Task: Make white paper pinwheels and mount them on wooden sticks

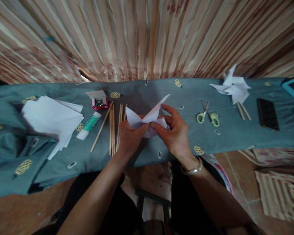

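Folded white paper [152,115] is held over the middle of the cloth-covered bench [159,89]. The left hand [131,134] and right hand [175,132] are partly closed, each pinching the paper between thumb and fingers, thumbs near its centre; the right forefinger is extended. Left of the paper: wooden sticks [112,130], a glue stick [89,125], an open box [98,104] of small metal pieces, stacked white sheets [52,114]. Right: green-handled scissors [206,113], blades slightly parted; a paper pinwheel [233,87]; a dark phone [268,114].
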The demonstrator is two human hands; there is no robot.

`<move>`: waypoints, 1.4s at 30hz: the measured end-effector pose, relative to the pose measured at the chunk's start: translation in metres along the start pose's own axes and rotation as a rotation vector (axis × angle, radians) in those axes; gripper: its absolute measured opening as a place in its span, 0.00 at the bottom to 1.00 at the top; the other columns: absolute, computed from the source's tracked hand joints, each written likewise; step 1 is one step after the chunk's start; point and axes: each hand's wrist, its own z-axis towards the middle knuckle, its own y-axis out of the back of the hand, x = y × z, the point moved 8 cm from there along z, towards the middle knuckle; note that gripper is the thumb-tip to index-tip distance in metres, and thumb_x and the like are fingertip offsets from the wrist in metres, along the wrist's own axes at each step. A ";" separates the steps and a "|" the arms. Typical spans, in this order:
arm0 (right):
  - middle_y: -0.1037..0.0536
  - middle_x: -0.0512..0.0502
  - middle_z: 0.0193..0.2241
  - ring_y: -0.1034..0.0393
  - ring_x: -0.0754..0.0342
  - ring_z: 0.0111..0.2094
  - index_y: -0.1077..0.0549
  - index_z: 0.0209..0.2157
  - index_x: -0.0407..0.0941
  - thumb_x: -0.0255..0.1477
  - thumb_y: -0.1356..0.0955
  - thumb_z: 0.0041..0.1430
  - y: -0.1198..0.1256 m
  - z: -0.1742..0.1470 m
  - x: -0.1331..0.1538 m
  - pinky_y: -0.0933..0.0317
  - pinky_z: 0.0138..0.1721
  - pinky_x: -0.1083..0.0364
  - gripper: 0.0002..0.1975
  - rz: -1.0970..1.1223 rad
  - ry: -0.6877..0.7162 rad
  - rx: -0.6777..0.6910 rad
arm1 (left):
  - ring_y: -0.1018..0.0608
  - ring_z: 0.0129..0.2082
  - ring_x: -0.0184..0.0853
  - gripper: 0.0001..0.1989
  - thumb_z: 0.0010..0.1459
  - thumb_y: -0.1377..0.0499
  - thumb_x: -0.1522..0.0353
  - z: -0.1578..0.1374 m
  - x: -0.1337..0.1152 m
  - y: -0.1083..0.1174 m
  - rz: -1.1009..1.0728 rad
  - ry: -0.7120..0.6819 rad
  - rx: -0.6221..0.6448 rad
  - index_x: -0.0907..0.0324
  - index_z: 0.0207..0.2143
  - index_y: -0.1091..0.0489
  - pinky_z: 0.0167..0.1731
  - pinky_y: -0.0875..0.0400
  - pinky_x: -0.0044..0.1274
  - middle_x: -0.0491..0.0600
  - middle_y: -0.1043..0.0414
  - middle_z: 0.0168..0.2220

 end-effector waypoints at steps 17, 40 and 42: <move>0.18 0.46 0.34 0.22 0.48 0.36 0.31 0.51 0.45 0.35 0.24 0.47 -0.003 0.008 -0.019 0.27 0.37 0.47 0.30 0.034 -0.060 0.028 | 0.27 0.19 0.30 0.04 0.37 0.34 0.73 0.004 0.011 -0.001 -0.017 0.003 -0.030 0.59 0.20 0.26 0.20 0.32 0.20 0.42 0.27 0.18; 0.18 0.50 0.32 0.23 0.51 0.31 0.30 0.45 0.47 0.36 0.24 0.45 -0.006 0.014 -0.030 0.29 0.32 0.51 0.25 0.097 -0.098 0.077 | 0.28 0.19 0.29 0.03 0.38 0.34 0.73 0.006 0.021 -0.004 -0.002 0.038 -0.015 0.61 0.21 0.25 0.20 0.35 0.20 0.42 0.28 0.18; 0.18 0.50 0.31 0.23 0.51 0.31 0.29 0.44 0.47 0.38 0.24 0.44 -0.006 0.015 -0.033 0.29 0.31 0.51 0.25 0.117 -0.116 0.084 | 0.28 0.18 0.29 0.04 0.38 0.34 0.73 0.005 0.021 -0.005 0.006 0.050 -0.016 0.60 0.21 0.25 0.20 0.35 0.20 0.42 0.28 0.18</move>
